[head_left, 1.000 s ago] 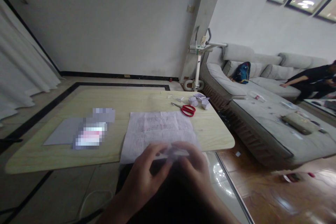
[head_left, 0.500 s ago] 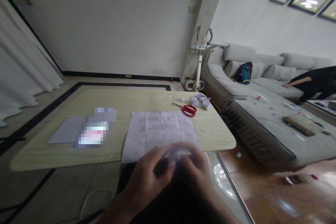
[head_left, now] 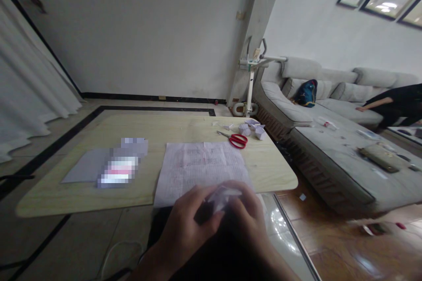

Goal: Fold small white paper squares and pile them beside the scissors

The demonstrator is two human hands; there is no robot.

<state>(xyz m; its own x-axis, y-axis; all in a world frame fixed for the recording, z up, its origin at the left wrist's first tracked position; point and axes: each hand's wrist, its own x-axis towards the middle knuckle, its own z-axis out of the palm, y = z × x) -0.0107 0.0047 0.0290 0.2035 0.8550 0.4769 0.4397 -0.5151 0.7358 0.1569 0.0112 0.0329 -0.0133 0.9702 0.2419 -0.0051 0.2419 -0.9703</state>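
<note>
Between my two hands, just past the table's near edge, is a small piece of folded white paper. My left hand curls round its left side, thumb pressed against it from below. My right hand grips the other side, fingers bent over the top. Parts of the paper are hidden by my fingers, and it is slightly blurred. Under and beyond my hands lies a large creased sheet of paper with faint writing. Red-handled scissors rest just beyond its far right corner.
Several folded paper pieces and small scraps sit at the far right of the wooden table. A pixelated bright object lies on white paper at left. To the right stands a grey sofa, with a person seated on it.
More of the folded paper shows between my hands, its points now visible above my left thumb. Both hands have barely moved. The whole view has shifted slightly.
</note>
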